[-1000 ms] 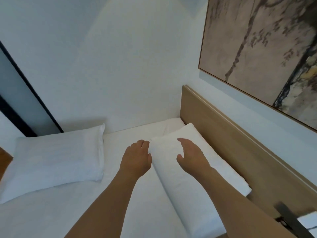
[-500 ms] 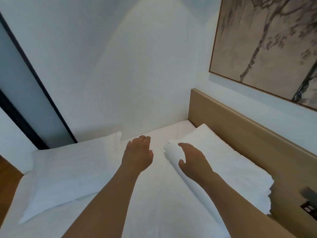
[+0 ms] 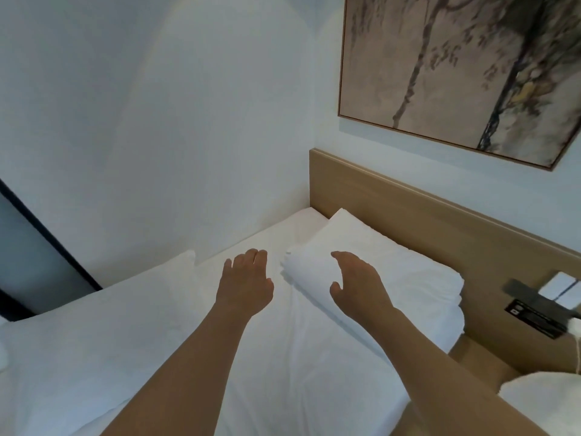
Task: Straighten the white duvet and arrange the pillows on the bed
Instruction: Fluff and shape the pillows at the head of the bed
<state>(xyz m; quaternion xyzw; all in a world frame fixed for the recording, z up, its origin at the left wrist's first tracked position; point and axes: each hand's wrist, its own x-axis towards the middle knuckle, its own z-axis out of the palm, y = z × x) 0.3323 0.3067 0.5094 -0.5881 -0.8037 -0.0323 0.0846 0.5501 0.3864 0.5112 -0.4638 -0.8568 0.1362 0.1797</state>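
A white pillow [image 3: 393,265] lies along the wooden headboard [image 3: 440,221] at the right. My right hand [image 3: 358,281] hovers over its near edge with relaxed fingers and holds nothing. My left hand [image 3: 246,283] hovers palm down over the bare white sheet [image 3: 283,357], just left of that pillow, fingers together. A second white pillow [image 3: 94,341] lies at the left, its far corner beside the wall. No duvet can be told apart from the sheet here.
A white wall [image 3: 157,121] borders the far side of the bed. A framed tree painting [image 3: 465,67] hangs above the headboard. A dark switch panel [image 3: 534,313] sits on the headboard at the right. A dark frame [image 3: 47,247] stands at the left.
The view has shifted closer and to the right. The right pillow has bunched up nearer the headboard. My right hand has lifted slightly off its edge; my left hand stays beside it.
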